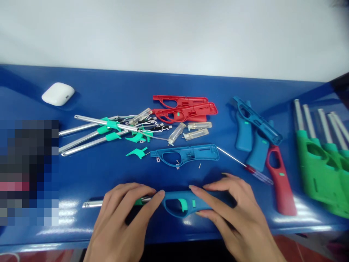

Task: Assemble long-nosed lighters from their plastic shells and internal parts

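A blue lighter (174, 211) with a green trigger and a metal tube lies sideways near the table's front edge. My left hand (125, 214) grips its front end, where the tube meets the body; the tube tip sticks out to the left. Around the handle on the right, the fingers of my right hand (231, 214) are closed. Just beyond the lighter lies an open blue half shell (188, 154), with small screws (199, 166) beside it. A loose green trigger (137, 153) rests by the shell's left end.
Metal tubes (89, 140) with green collars and wires lie left of centre. Red shells (188, 111) and clear fuel tanks (196, 134) sit behind. Blue shells (243, 131), a screwdriver (259, 174), a red shell (283, 189) and green lighters (321, 171) are rightward. A white case (58, 94) is back left.
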A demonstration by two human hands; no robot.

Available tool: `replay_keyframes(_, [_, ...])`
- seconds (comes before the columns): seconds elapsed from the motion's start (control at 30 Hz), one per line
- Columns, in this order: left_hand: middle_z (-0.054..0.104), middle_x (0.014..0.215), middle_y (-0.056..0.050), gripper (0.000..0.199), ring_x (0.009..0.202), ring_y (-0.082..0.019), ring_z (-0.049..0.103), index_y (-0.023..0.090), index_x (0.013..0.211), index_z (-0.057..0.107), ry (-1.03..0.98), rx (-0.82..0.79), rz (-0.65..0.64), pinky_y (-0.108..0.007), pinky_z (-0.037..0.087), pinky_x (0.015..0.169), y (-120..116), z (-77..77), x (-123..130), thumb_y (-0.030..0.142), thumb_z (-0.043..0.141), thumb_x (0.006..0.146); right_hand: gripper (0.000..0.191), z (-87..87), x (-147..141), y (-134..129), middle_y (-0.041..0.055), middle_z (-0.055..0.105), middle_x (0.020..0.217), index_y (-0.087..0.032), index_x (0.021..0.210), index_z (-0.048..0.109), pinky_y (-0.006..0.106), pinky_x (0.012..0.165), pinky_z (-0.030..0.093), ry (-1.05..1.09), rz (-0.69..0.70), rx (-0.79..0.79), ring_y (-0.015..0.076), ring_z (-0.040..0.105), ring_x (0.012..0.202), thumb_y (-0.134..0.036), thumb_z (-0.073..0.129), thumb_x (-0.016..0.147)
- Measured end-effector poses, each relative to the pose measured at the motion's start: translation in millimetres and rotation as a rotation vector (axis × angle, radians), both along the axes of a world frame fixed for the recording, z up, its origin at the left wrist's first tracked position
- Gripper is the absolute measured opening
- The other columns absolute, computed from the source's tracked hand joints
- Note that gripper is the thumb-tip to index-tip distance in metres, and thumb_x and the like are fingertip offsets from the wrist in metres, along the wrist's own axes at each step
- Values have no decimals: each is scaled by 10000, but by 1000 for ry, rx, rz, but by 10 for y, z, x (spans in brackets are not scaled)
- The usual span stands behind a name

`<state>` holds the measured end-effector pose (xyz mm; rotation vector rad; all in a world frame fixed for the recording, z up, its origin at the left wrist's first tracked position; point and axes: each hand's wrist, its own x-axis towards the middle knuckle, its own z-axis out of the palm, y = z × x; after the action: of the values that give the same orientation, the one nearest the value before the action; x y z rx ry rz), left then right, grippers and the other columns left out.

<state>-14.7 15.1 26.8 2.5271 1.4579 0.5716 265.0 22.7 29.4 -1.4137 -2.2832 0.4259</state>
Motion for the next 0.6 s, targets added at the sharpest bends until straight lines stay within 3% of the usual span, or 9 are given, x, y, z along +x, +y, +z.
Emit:
replay_keyframes(0.07, [640, 1190, -77, 430, 1130, -235, 547, 198, 1445, 597, 9, 2, 33, -402, 415, 1026, -16, 14, -2, 108, 579, 1025, 380, -12, -4, -22, 56, 609, 1123, -365, 1389, 672, 400, 949, 591, 36, -10, 19, 231, 605, 1137, -260, 644, 1025])
replay_keyframes(0.17, [643, 1225, -90, 530, 1137, -254, 556, 180, 1557, 488, 18, -15, 73, -427, 404, 1038, -38, 46, -59, 217, 602, 1041, 300, 6, 2, -55, 35, 584, 1084, -341, 1309, 707, 274, 881, 605, 126, -33, 4, 167, 642, 1052, -262, 661, 1024])
replay_keyframes(0.27, [678, 1245, -81, 500, 1153, -269, 587, 213, 1509, 548, 32, -1, 57, -496, 384, 1096, -26, 87, -189, 199, 623, 1014, 268, 48, 26, -76, 20, 593, 1042, -335, 1264, 727, 212, 794, 613, 191, -35, -44, 131, 686, 933, -255, 676, 1013])
replay_keyframes(0.37, [740, 1213, -40, 435, 1156, -249, 632, 238, 1433, 611, 59, -14, -60, -533, 362, 1160, 15, 127, -314, 128, 543, 1018, 249, 67, 59, -66, 16, 631, 1010, -330, 1222, 751, 203, 734, 617, 211, -14, -91, 128, 713, 877, -243, 694, 996])
replay_keyframes(0.47, [776, 1144, -10, 404, 1088, -211, 690, 252, 1383, 653, 74, -23, -127, -477, 427, 1132, 15, 144, -341, 126, 507, 1027, 252, 58, 89, -28, 12, 722, 1026, -333, 1203, 768, 246, 761, 631, 225, 45, -88, 148, 736, 882, -251, 735, 966])
replay_keyframes(0.57, [785, 1117, -16, 477, 1011, -202, 725, 249, 1435, 629, 142, -26, -190, -409, 526, 1018, -97, 117, -296, 91, 517, 998, 256, 57, 103, 22, 2, 794, 1016, -324, 1214, 774, 286, 796, 649, 237, 118, -54, 153, 754, 839, -298, 750, 960])
replay_keyframes(0.6, [780, 1185, -27, 536, 1085, -240, 725, 265, 1463, 604, 185, -67, -136, -473, 522, 1053, -156, 100, -284, 50, 464, 992, 253, 65, 101, 37, 1, 803, 1007, -315, 1215, 777, 277, 784, 652, 237, 134, -47, 148, 756, 824, -305, 745, 964])
